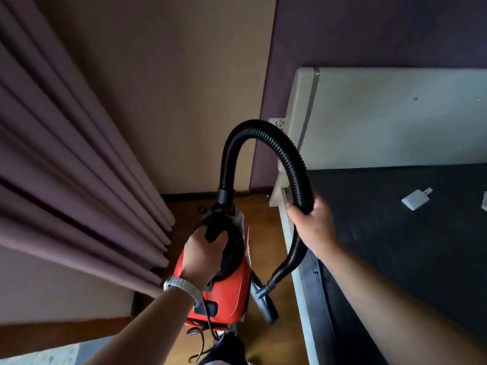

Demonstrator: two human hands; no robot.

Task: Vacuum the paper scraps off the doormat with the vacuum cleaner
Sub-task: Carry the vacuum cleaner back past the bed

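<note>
The left hand (204, 255) curls around the black handle (213, 230) on top of the red vacuum cleaner (229, 293), which hangs directly under it above the wooden floor (266, 233). A watch (181, 284) sits on that wrist, and a dark cord (205, 320) dangles below it. The right hand (312, 223), off to the side and slightly higher, grips the black ribbed hose (263, 127), which arches up between the two hands. Beyond the left hand hangs a purple curtain (66, 154). To the right of the right hand lies a bed (395, 246) with a small white object (413, 199) on it.
</note>
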